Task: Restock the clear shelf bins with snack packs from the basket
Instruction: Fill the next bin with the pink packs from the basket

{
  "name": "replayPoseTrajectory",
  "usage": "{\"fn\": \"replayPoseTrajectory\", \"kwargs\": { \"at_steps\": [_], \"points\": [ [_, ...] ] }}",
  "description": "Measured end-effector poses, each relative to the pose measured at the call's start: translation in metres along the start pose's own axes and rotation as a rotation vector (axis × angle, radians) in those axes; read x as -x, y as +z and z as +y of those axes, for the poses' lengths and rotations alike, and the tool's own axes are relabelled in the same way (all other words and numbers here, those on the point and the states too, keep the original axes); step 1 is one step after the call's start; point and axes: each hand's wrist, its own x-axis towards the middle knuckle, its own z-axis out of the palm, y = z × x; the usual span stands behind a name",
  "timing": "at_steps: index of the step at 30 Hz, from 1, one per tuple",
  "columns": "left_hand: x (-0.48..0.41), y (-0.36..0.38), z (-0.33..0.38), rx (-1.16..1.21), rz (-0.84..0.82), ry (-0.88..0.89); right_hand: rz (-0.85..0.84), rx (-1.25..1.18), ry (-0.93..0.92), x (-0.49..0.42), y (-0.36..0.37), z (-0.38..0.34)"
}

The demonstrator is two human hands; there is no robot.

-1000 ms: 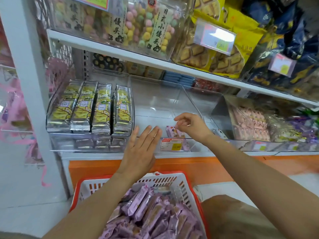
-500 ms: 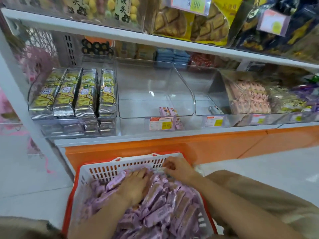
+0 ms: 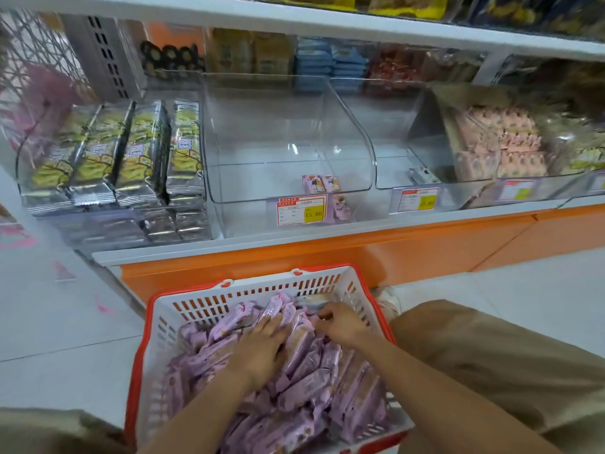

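Though grip unclear, hands point(image 3: 258, 350) point(image 3: 340, 324) amid packs point(image 3: 314, 385)

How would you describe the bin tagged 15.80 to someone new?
Above the orange shelf base, take the second clear bin from the left, right of the one packed with yellow-and-silver packs. Unlike the near-empty bin to its right, holding one white pack, it holds two pink packs at its front right corner.
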Motion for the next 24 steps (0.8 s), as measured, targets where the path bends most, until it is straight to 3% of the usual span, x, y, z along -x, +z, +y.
{"fn": "replayPoseTrajectory", "kwargs": {
  "at_steps": [7, 10, 14, 17, 19, 22, 24],
  "points": [
    [0.004, -0.005, 0.001, 0.039, -0.034, -0.011, -0.002, -0.211, 0.012, -0.002, 0.002, 0.002],
    [0.005, -0.009, 0.000, 0.045, -0.051, -0.007, -0.049, -0.127, -0.030, 0.003, 0.001, -0.001],
    [0.008, -0.019, 0.001, 0.094, 0.022, -0.003, 0.095, -0.147, -0.173, 0.010, -0.010, -0.006],
    [0.006, -0.033, 0.004, 0.308, 0.198, 0.021, 0.240, -0.198, -0.263, 0.011, -0.034, -0.014],
    [0.004, -0.047, 0.012, 0.580, 0.290, 0.044, 0.287, -0.249, -0.308, 0.016, -0.053, -0.024],
    [0.002, -0.074, 0.030, 0.986, 0.330, 0.070, 0.293, -0.349, -0.385, 0.026, -0.075, -0.040],
    [0.003, -0.089, 0.039, 1.090, 0.357, 0.129, 0.295, -0.428, -0.453, 0.037, -0.085, -0.053]
  ]
}}
